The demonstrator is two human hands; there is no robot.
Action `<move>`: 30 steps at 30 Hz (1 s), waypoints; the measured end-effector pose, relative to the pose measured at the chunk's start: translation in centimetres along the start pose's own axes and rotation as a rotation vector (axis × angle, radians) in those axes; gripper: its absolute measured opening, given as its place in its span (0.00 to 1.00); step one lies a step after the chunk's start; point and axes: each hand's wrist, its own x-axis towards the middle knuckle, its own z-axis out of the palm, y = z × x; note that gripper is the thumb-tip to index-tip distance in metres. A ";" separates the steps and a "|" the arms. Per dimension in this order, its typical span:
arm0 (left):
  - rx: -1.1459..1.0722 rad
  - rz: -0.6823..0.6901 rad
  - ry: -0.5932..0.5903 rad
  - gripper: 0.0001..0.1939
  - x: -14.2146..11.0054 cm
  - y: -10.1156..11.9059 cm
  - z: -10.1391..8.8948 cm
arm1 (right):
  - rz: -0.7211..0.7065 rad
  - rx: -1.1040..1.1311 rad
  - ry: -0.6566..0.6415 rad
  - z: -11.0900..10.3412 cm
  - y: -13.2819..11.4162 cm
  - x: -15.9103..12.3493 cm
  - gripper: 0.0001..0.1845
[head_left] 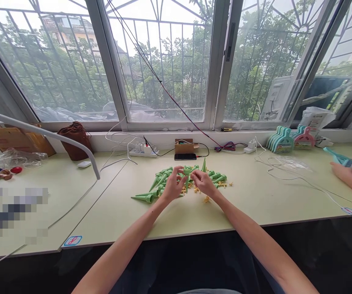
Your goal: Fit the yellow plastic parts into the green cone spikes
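My left hand (175, 183) grips a green plastic watering spike (187, 173) near its wide top, with the pointed end hanging down. Close beside it, the fingers of my right hand (204, 182) are pinched together at the spike's side; what they hold is too small and hidden to make out. Around and behind both hands lies a pile of similar green spikes (163, 176), one of them standing point up (204, 165). Small yellow plastic pieces (207, 199) are scattered among and in front of them.
Behind the pile stand a small cardboard box (184, 145) and a black phone (185, 157). Cables and a power strip (144, 152) run along the sill. Teal hangers (280, 139) stand right; another person's hands (349, 173) hold a light-blue item. A white tube (71, 141) crosses the left side.
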 end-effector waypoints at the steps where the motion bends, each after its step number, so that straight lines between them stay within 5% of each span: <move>1: -0.026 -0.008 0.008 0.18 0.0 -0.1 0.1 | -0.004 -0.004 0.009 0.0 0.0 0.0 0.17; 8: -0.228 -0.140 0.036 0.18 0.4 -0.3 0.3 | -0.038 -0.010 0.123 0.0 0.1 0.1 0.16; 16: -0.460 -0.333 -0.081 0.23 0.5 0.8 -0.3 | -0.096 0.002 0.056 0.2 0.0 0.1 0.17; 30: -0.540 -0.390 -0.129 0.20 0.4 1.0 -0.4 | -0.126 -0.010 0.020 0.1 0.2 0.1 0.15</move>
